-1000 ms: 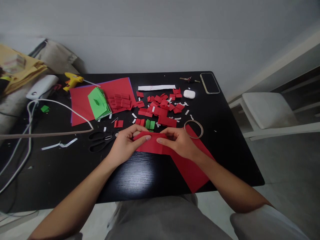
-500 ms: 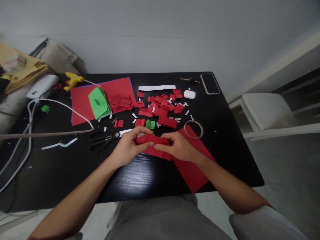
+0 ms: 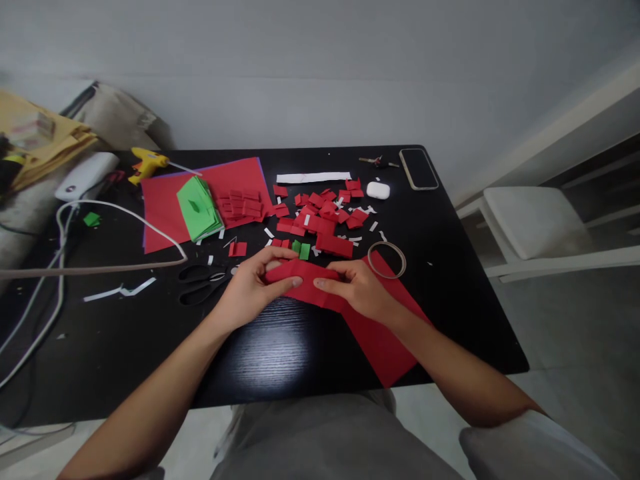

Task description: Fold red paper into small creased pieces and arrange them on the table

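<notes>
Between my hands is a creased strip of red paper point(image 3: 306, 283), held just above the black table. My left hand point(image 3: 256, 283) pinches its left end, thumb on the near face and fingers behind. The right end is gripped the same way by my right hand point(image 3: 357, 288). Under my right wrist lies a larger red sheet point(image 3: 387, 333). Just beyond the strip are folded red paper pieces point(image 3: 334, 245) in a loose heap and a small green folded piece point(image 3: 301, 250). Black-handled scissors point(image 3: 200, 283) lie left of my left hand, their blades mostly hidden by it.
A stack of green paper point(image 3: 199, 210) rests on a red sheet point(image 3: 165, 227), near a yellow glue gun point(image 3: 149, 162). White cables point(image 3: 125, 270) cross the left side. A tape ring point(image 3: 387, 260), white earbud case point(image 3: 378, 191), keys point(image 3: 379, 161) and phone point(image 3: 419, 168) lie right.
My thumbs have moved apart along the red strip, and more of its middle shows. My left hand has shifted slightly left, and the strip sits a little higher in view.
</notes>
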Demonstrator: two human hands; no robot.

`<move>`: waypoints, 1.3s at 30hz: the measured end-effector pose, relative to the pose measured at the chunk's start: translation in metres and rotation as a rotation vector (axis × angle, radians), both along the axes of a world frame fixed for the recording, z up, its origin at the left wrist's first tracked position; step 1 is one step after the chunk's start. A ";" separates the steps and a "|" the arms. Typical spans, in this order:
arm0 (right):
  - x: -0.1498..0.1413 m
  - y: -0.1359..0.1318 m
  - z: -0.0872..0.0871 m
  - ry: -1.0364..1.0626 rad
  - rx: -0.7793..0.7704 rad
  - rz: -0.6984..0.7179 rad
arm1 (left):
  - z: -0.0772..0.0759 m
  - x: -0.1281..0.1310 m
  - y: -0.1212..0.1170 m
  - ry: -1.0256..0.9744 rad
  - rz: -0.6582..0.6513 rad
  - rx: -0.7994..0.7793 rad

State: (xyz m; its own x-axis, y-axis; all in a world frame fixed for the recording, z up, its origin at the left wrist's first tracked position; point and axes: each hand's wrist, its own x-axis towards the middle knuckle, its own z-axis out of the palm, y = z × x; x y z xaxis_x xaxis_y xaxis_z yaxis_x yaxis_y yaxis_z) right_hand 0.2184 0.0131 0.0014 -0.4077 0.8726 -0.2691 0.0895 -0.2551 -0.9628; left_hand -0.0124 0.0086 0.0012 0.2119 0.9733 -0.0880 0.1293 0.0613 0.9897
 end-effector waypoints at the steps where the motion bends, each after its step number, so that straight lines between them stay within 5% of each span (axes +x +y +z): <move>1: 0.001 0.001 0.000 -0.003 -0.006 -0.020 | 0.000 -0.001 0.002 -0.031 0.027 -0.008; 7: 0.001 -0.001 -0.002 0.039 -0.012 0.117 | -0.002 -0.001 0.003 -0.127 0.090 -0.061; 12: -0.004 -0.006 -0.008 0.075 0.160 -0.064 | -0.002 0.005 -0.003 -0.090 -0.025 -0.076; 19: -0.006 -0.004 -0.013 0.100 0.176 -0.224 | -0.006 0.008 -0.006 -0.143 -0.015 0.037; 33: -0.007 -0.003 -0.009 0.122 0.200 -0.234 | -0.011 0.003 -0.013 0.027 -0.044 0.188; 39: -0.004 -0.004 -0.003 0.099 0.198 -0.209 | 0.001 0.007 -0.010 0.050 -0.029 0.191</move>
